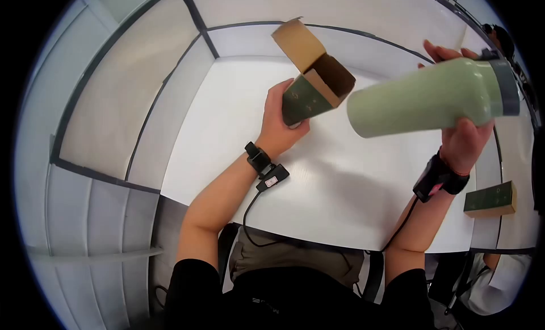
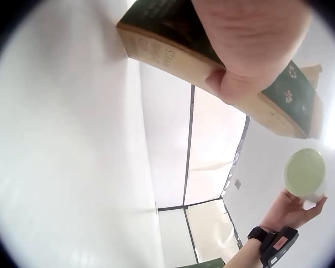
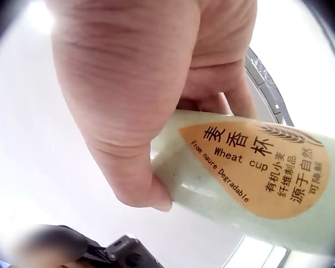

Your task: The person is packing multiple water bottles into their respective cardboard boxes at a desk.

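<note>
Right hand (image 1: 466, 142) grips the green bottle (image 1: 417, 103) near its grey lid (image 1: 507, 88), thumb on one side, fingers round the other. Bottle is up over the right side of the desk (image 1: 216, 114), lying nearly sideways, base toward the box (image 1: 304, 103) but apart from it. Left hand (image 1: 278, 122) holds the box around its lower part, thumb and fingers on opposite sides; box is tilted, top open, flap (image 1: 298, 43) standing up. Can't tell if anything is inside the box. Orange label (image 3: 262, 167) on the bottle reads "Wheat cup". A second box (image 1: 489, 200) sits off to the right; can't tell what it rests on.

Handling, my guess: bottle stiff, fairly light, smooth and maybe slippery, so take it round the body, not by the lid alone. Box looks like thin card, light, easily crushed; hold its side walls gently, keep off the flap, since it would bend.
</note>
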`<state>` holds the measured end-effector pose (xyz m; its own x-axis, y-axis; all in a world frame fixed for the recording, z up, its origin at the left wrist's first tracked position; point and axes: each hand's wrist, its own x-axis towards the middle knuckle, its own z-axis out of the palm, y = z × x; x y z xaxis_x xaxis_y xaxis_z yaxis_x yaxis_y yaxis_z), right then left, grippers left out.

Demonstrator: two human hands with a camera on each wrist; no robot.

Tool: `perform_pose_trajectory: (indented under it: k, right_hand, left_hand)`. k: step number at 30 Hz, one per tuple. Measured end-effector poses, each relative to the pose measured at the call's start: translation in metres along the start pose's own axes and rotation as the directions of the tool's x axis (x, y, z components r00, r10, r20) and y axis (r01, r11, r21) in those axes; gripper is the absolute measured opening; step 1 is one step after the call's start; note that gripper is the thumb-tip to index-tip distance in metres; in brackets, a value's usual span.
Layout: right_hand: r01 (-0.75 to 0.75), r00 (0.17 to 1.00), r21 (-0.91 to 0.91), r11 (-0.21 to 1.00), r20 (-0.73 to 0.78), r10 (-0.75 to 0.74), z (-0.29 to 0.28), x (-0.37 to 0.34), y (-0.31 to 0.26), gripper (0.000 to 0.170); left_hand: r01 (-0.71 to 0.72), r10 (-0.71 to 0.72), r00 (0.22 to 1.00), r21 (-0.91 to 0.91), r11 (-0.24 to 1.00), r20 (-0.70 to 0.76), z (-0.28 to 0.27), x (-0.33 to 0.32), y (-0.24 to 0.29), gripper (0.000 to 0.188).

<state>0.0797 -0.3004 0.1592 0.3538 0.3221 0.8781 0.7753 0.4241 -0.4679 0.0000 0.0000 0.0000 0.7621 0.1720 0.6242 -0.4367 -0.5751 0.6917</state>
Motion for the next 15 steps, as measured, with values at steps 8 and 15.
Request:
perform_pose_trajectory:
  k: [8,15]
  right_hand:
    - [-0.010,0.997,-0.149,0.989,-0.083,-0.003,0.016,0.018,0.020,0.065]
    - [-0.004,0.997,-0.190,0.982,-0.079,-0.012,0.022,0.013,0.014,0.077]
  left_hand:
    - [-0.116,0.108,0.990,0.089,0.989,0.090,0.005,0.013,-0.001,0.079]
    - [-0.083,0.083,0.995,-0.010,0.997,0.053,0.012,0.006,-0.002,0.080]
